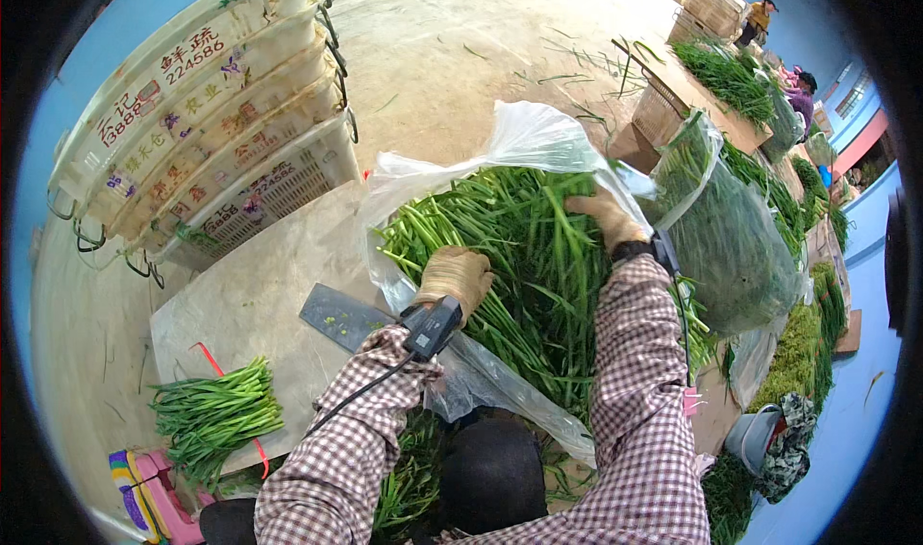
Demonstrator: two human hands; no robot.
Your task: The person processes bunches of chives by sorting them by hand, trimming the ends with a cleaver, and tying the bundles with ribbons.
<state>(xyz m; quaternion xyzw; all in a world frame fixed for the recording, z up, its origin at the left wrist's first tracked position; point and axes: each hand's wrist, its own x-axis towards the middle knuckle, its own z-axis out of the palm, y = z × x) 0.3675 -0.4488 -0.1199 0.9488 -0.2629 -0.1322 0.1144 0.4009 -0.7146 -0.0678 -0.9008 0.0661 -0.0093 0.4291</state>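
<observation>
An opened clear plastic bag [537, 138] full of long green leafy stalks [533, 257] lies before me. My left hand [456, 280], in a tan glove, rests with curled fingers on the stalks at the bag's left side; whether it grips any is hidden. At the bag's upper right, my right hand [606, 213], gloved too, reaches among the leaves beside the plastic, its fingertips partly covered. A dark flat blade or board [342, 318] lies left of my left hand. Further left, a bunch of green stalks [220, 419] lies over a red tie [209, 359] on the board.
Stacked white plastic crates [238, 112] with wire handles stand at the upper left. Another filled plastic bag [743, 257] stands close on the right. A grey bucket [753, 437] is at the lower right. Heaps of greens [728, 80] and several people are farther back right.
</observation>
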